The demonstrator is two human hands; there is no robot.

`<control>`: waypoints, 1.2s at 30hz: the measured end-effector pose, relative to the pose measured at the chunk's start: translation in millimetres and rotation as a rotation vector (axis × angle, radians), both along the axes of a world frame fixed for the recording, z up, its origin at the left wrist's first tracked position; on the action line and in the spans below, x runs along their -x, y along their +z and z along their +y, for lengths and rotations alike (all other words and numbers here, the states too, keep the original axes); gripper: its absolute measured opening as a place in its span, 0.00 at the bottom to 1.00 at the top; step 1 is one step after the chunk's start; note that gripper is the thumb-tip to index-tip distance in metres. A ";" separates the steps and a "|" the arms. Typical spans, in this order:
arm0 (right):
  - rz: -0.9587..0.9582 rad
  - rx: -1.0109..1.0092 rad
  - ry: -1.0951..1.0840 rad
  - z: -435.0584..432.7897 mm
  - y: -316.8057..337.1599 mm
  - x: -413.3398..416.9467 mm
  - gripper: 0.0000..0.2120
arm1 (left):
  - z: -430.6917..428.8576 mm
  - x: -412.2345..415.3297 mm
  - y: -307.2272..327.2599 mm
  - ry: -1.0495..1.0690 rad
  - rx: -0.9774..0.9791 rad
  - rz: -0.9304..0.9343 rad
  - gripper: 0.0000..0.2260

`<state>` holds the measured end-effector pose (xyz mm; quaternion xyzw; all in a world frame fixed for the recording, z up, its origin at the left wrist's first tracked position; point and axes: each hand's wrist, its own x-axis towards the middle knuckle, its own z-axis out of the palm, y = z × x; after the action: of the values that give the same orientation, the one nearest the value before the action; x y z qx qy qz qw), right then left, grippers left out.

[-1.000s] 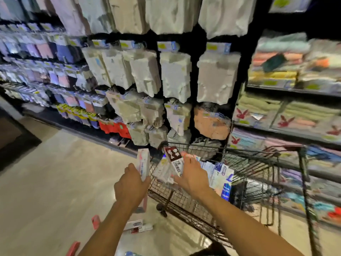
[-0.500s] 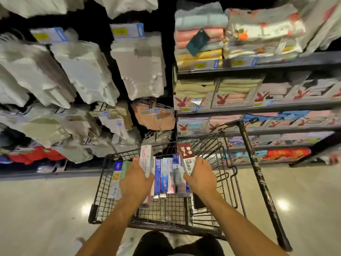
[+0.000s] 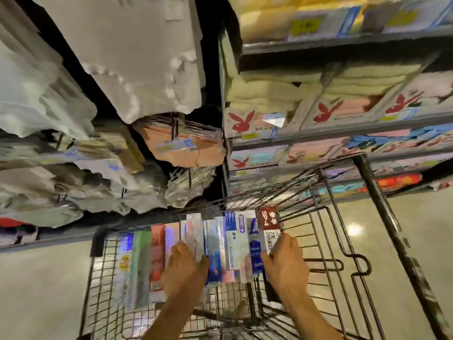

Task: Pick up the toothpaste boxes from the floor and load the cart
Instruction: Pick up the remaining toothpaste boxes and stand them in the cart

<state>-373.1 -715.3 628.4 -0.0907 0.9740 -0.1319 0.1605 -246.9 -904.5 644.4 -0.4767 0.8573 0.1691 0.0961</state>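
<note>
Gripping a pale box [image 3: 195,235] over the cart [image 3: 382,209], the left hand [image 3: 183,273] is curled; the right hand [image 3: 285,263] clasps a red-topped box [image 3: 269,228] inside it.

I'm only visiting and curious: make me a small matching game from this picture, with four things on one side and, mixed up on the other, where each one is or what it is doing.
Things:
1. left hand
2. right hand
3. green box
4. rabbit-logo boxes

Places or states:
A. on the shelf behind the cart
B. grips the dark-red-topped box
C. near the left end of the row in the cart
D. grips the pale pink-and-white box

Pairs: 1-D, 2-B, 3-C, 4-A.
</note>
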 end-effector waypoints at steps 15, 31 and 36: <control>0.023 -0.141 -0.017 -31.6 -132.0 4.3 0.26 | 9.2 9.3 -153.5 0.061 0.024 0.055 0.32; 0.121 -0.062 0.222 -19.1 20.9 19.1 0.19 | 11.7 21.5 24.1 -0.062 0.104 0.045 0.21; 0.173 -0.052 0.452 -12.6 111.1 19.4 0.20 | 30.9 7.4 114.8 -0.170 0.223 -0.001 0.23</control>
<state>-392.5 -727.9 739.5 -0.3131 0.9421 -0.0591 0.1045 -254.3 -873.6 759.3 -0.4103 0.9079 0.0638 0.0568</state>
